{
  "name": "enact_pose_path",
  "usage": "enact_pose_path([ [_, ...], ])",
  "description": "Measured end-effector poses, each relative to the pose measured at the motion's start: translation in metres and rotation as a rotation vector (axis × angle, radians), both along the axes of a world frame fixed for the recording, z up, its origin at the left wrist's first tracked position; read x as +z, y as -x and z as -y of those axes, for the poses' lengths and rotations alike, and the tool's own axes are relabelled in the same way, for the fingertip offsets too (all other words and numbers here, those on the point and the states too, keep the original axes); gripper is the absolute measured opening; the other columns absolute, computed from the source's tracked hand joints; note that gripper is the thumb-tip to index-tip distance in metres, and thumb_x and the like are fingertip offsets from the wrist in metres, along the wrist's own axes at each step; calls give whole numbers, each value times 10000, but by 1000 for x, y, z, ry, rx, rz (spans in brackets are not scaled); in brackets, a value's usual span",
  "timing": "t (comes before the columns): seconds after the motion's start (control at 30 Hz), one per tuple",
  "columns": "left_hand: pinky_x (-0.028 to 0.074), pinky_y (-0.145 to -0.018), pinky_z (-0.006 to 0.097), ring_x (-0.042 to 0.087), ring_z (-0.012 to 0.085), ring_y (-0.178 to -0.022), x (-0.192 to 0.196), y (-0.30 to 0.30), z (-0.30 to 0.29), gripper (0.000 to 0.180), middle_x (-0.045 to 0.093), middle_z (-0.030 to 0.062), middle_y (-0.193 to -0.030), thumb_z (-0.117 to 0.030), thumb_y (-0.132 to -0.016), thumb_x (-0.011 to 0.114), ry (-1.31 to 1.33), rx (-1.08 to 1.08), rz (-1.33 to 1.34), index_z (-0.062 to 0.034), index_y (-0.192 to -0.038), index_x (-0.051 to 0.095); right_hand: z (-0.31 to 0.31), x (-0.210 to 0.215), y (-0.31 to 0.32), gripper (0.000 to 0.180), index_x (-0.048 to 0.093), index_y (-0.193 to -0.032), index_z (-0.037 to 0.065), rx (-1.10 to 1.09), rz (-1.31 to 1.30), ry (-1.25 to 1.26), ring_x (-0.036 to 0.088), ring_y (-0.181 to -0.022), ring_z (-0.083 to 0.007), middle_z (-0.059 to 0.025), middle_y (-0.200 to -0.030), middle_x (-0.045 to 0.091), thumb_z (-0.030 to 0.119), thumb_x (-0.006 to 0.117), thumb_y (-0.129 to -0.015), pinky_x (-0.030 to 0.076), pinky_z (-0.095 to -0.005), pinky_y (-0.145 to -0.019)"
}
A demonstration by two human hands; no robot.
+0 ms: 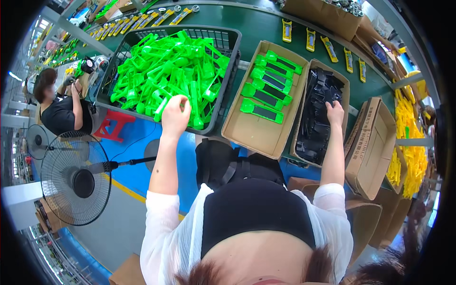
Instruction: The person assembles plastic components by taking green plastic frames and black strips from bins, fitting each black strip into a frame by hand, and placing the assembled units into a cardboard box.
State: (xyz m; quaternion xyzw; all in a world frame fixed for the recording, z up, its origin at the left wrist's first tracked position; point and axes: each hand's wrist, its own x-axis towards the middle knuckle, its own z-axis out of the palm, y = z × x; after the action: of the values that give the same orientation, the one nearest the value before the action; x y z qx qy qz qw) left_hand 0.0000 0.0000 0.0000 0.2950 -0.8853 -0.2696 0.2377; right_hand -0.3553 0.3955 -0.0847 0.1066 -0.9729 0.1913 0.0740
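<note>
My left hand (175,116) is at the near edge of a dark plastic crate (232,52) heaped with bright green plastic handles (175,66). Its fingers are curled together over a green handle beneath them, partly hidden by the hand. In a long cardboard box of flat black strips (316,111), my right hand (335,114) pinches one strip between thumb and fingers. Between crate and box, a shallow cardboard tray (247,130) holds several green handles with black strips (268,96) set in them, lying in a column.
A green conveyor (259,28) runs behind, carrying rows of yellow tools (311,40). An open cardboard box (373,147) stands at right, near yellow plastic parts (411,147). A standing fan (83,183) is at left; beyond it sits another person (64,107) by a red stool (116,123).
</note>
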Motion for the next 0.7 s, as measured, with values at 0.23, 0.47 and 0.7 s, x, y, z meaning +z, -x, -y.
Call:
enact_pose_path([
  [0.23, 441, -789, 372, 538, 286, -922, 11, 2, 17, 177, 565, 139, -959, -37, -743, 593, 109, -41, -21, -23, -919, 578, -6, 17, -71, 271, 564, -817, 31, -74, 235, 457, 549, -464, -133, -64, -640, 619, 300, 557, -858, 427, -270, -467],
  [0.47, 410, -859, 397, 504, 320, -985, 19, -32, 57, 237, 552, 162, -1033, -90, -769, 588, 297, 150, -40, -6, -990, 573, -16, 33, -113, 265, 518, -867, 16, -75, 227, 582, 463, -440, -58, -43, -641, 592, 278, 510, -903, 360, -192, -413],
  [0.7, 412, -875, 400, 509, 347, -999, 6, -33, 55, 377, 549, 178, -1057, -120, -733, 649, 170, 29, 160, -23, -1080, 538, 17, 39, -114, 200, 496, -916, 12, -7, 205, 713, 463, -486, -50, -20, -671, 586, 208, 531, -898, 372, -198, -442],
])
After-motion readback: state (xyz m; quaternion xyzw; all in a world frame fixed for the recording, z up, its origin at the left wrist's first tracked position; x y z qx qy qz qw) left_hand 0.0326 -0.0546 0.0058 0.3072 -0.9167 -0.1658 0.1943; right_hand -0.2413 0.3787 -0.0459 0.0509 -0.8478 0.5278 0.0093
